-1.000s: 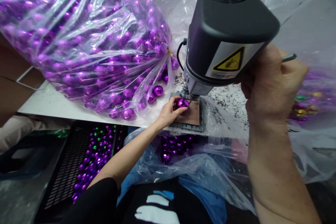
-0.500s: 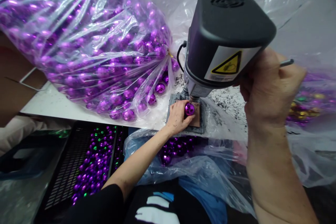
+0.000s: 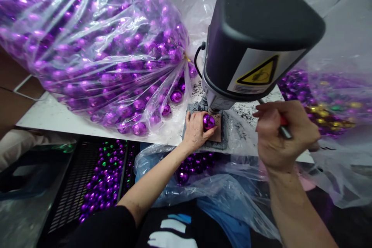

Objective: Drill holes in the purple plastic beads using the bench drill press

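My left hand (image 3: 195,130) pinches a shiny purple ball (image 3: 208,121) and holds it on the brown pad of the machine's base plate (image 3: 217,136), right under the spindle. The black-topped bench drill (image 3: 255,35) with a yellow warning label towers over it. My right hand (image 3: 283,133) is closed round the drill's metal lever (image 3: 284,128), low at the right side of the machine.
A large clear bag of purple balls (image 3: 93,50) lies on the white table (image 3: 52,114) at left. A black crate (image 3: 95,178) of purple and green balls sits below. More plastic bags with balls lie at right (image 3: 334,104) and in my lap (image 3: 197,162).
My right hand has pulled the lever down from beside the drill head to table height. My left hand has shifted the purple ball under the spindle and keeps it there.
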A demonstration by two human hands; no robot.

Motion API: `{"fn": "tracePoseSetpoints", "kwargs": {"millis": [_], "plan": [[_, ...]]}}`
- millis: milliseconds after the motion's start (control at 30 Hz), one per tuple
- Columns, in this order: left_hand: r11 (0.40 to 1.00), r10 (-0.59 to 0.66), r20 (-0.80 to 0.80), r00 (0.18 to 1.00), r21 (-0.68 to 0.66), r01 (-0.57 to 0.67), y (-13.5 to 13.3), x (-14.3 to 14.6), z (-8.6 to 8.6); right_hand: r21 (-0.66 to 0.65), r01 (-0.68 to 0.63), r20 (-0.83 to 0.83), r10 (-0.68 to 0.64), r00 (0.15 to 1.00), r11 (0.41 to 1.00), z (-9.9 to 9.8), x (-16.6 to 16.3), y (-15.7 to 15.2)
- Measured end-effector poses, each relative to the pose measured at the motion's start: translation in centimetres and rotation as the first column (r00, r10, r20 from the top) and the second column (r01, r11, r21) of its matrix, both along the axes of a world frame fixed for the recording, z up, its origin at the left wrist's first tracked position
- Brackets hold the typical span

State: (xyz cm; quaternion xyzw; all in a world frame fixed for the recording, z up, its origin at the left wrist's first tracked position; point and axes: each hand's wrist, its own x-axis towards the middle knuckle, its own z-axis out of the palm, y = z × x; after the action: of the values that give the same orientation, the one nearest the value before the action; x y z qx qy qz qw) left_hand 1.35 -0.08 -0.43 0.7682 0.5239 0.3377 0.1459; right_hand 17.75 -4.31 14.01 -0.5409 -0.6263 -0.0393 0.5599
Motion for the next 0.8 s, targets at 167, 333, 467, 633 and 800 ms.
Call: {"fn": "tracePoseSetpoints", "kwargs": {"millis": [167, 333, 467, 633, 800], "plan": [[1.0, 0.006, 0.017, 1.0, 0.007, -0.006, 0.0, 0.0, 0.0, 0.011, 0.002, -0.114, -0.001, 0.993, 1.0, -2.2, -0.5, -0.3], [1.0, 0.01, 0.016, 1.0, 0.003, -0.01, 0.0, 0.1, 0.1, 0.072, 0.012, -0.283, 0.009, 0.959, 0.997, -3.4, -1.6, 0.2], [0.999, 0.033, -0.01, 0.999, -0.019, -0.033, 0.0, 0.3, 0.3, 0.173, 0.03, -0.371, 0.037, 0.928, 0.984, -3.4, -3.0, 0.7], [0.999, 0.047, -0.028, 0.999, -0.014, -0.047, -0.1, 0.5, 0.4, 0.226, 0.068, -0.362, 0.019, 0.932, 0.972, -3.5, -3.4, 1.1], [0.999, 0.051, -0.021, 0.998, 0.017, -0.05, -0.1, 0.5, 0.1, 0.246, 0.135, -0.355, -0.04, 0.934, 0.96, -5.1, -2.7, 1.7]]}}
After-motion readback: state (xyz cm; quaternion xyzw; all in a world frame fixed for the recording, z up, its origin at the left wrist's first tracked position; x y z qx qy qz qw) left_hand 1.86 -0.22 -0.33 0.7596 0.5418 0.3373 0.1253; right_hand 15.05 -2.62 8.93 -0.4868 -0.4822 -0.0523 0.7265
